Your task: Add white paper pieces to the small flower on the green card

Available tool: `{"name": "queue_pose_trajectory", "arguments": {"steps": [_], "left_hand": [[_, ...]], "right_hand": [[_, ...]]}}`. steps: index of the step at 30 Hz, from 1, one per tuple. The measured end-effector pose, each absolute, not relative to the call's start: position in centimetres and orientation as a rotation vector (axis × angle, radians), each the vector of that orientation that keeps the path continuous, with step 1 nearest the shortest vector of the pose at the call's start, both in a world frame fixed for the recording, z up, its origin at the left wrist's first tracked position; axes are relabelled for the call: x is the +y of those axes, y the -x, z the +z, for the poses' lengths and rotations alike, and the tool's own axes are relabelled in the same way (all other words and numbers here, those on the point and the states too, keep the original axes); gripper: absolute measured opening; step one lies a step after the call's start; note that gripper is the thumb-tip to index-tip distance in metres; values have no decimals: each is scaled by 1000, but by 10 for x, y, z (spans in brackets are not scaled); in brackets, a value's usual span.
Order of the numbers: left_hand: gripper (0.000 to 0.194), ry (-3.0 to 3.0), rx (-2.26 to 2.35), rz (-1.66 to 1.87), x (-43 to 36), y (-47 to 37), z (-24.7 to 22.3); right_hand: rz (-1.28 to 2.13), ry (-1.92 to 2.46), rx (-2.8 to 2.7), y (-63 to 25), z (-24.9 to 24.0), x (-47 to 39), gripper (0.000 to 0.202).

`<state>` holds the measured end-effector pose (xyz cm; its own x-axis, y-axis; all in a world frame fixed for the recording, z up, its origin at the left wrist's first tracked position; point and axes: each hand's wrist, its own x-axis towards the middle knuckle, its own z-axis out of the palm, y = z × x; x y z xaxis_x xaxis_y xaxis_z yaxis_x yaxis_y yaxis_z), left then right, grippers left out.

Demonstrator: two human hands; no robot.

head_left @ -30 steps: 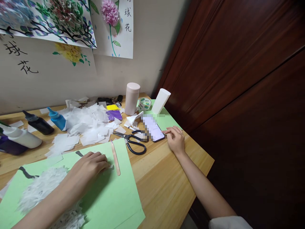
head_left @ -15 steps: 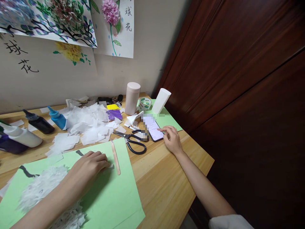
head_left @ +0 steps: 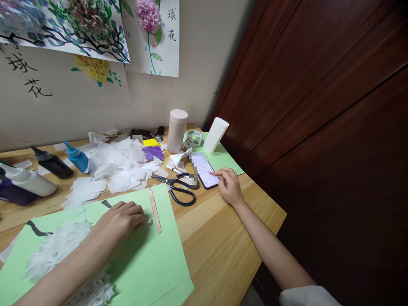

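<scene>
My left hand (head_left: 123,221) rests over the green paper (head_left: 159,259) with its fingers curled; a small whitish scrap shows at its fingertips. Under and beside my left forearm lie ruffled white paper clusters (head_left: 59,246) on the sheet. A wooden stick (head_left: 155,211) lies just right of that hand. My right hand (head_left: 230,186) is at the lit phone (head_left: 208,174), its index finger touching the screen and the other fingers curled in, holding nothing. Black-handled scissors (head_left: 182,189) lie between the stick and the phone.
White paper pieces (head_left: 121,157) are heaped at the back, beside blue (head_left: 77,159), black (head_left: 52,163) and white (head_left: 32,180) bottles. A pink cylinder (head_left: 177,131), tape roll (head_left: 194,138) and white tube (head_left: 216,134) stand at the back. Flower pictures (head_left: 153,55) hang on the wall.
</scene>
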<state>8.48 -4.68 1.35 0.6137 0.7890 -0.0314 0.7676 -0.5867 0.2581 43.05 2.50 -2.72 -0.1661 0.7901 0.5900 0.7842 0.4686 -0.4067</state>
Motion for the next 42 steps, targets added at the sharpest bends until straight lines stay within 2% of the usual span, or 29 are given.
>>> {"name": "queue_pose_trajectory", "arguments": {"steps": [13,25,33,36,42], "left_hand": [[29,-2611,1252,119,-45,-84,13],[32,-2611,1259,136,-46,-86,15],[29,-2603,1226,73,-42,-81,10],[29,-2598,1251,77,-43,-83,11],[31,-2599,1269,144,-46,-86,14]], "right_hand": [[180,1241,-2172,-424,-26,25,40],[246,1205,-2092,-424,-27,24,43],[208,1116,-2233,-425,-31,26,49],[176,1128,-2167,-425,-29,26,46],[-12,1322,-1934,-433,-22,23,27]]}}
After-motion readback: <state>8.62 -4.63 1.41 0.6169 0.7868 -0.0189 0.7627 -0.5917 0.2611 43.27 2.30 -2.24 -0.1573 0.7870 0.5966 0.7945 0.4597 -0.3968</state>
